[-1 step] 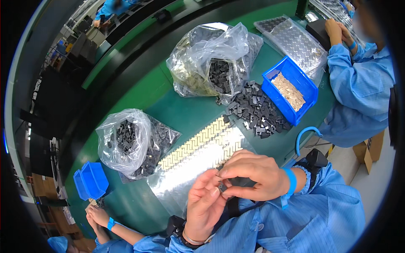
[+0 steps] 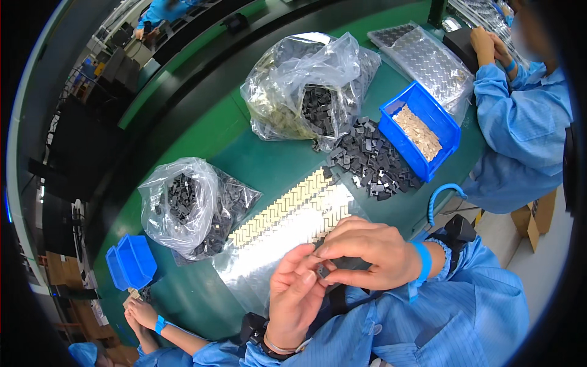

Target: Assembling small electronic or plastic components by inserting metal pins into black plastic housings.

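Observation:
My left hand (image 2: 298,290) and my right hand (image 2: 376,254) meet over the near edge of the table. Their fingertips are pinched together around a small dark part (image 2: 322,270), mostly covered by the fingers. Just beyond them lies a clear plastic tray sheet (image 2: 251,275) carrying rows of cream-coloured small pieces (image 2: 281,211). Past its far right end spreads a loose pile of small black plastic pieces (image 2: 373,159). Beside that pile stands a blue bin (image 2: 449,137) with thin beige pieces (image 2: 419,131) inside.
Two clear bags of black pieces, a large one (image 2: 287,85) and a smaller one (image 2: 211,208), stand farther off. Stacked clear trays (image 2: 428,64) lie at the far right. Co-workers' hands show at right (image 2: 486,46) and lower left (image 2: 142,313), near another blue bin (image 2: 137,260).
Hardly anything differs. The fingers of my left hand have shifted very slightly at the pinch, and the small dark part stays between my fingertips.

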